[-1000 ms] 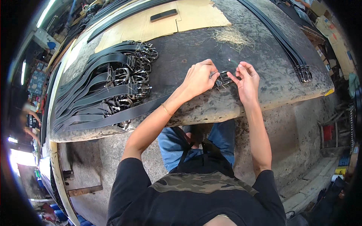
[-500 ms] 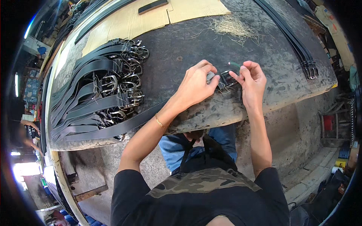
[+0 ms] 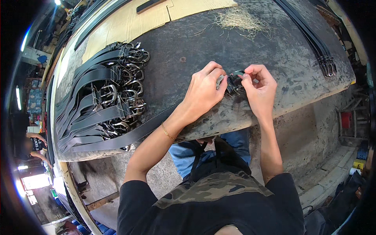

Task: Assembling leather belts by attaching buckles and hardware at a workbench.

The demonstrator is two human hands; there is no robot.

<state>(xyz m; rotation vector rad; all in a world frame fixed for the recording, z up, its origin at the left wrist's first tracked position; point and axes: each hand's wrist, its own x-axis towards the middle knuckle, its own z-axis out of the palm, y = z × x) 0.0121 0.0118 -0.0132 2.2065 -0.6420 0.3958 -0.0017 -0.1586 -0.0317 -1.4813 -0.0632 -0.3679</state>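
A dark leather belt (image 3: 157, 123) with light edge stitching runs across the worktable under my left forearm. My left hand (image 3: 205, 87) is closed on its buckle end, with a small grey piece showing between thumb and fingers. The metal buckle (image 3: 232, 87) lies just right of that thumb, with loose thread ends around it. My right hand (image 3: 260, 91) pinches a thin, curved green piece (image 3: 237, 73) whose kind I cannot make out, held over the buckle. Fingers partly hide both the buckle and the green piece.
Many buckled belts (image 3: 92, 94) are heaped at the left of the worktable (image 3: 188, 43). Clipped thread (image 3: 244, 22) lies in a pile beyond my hands, near cardboard sheets (image 3: 129, 24). More narrow belts (image 3: 305, 37) hang together at the right. Another person (image 3: 37, 145) is at far left.
My right hand has turned and brought the green piece left and down, closer to the buckle. My left hand keeps its hold on the belt. The whole view has shifted slightly.
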